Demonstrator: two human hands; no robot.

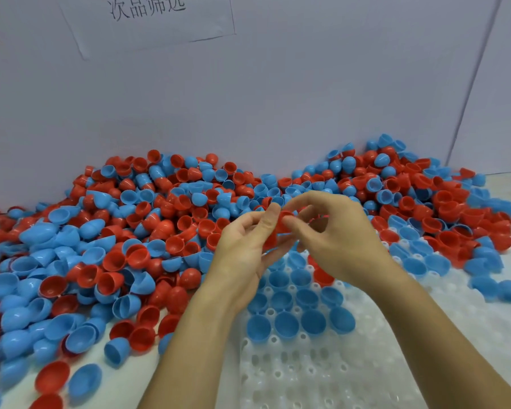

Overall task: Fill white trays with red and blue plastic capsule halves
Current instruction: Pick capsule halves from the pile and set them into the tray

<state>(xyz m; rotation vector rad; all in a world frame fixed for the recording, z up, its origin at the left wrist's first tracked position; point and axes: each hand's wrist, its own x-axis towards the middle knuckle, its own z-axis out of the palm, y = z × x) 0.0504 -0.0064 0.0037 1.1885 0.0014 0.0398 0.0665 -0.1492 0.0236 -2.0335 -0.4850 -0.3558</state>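
Observation:
A white tray (322,376) with round pockets lies in front of me at the lower right. Several blue capsule halves (286,323) sit open side up in its far pockets, and a red half (322,276) sits among them. Above the tray, my left hand (245,246) and my right hand (334,231) meet. Both pinch red capsule halves (281,224) between their fingertips. Part of the red plastic is hidden by my fingers.
A big heap of loose red and blue halves (130,231) covers the table from the left to the far right, up against a pale wall (278,98). A paper sign (148,13) with writing hangs on that wall. More blue halves (502,287) lie right of the tray.

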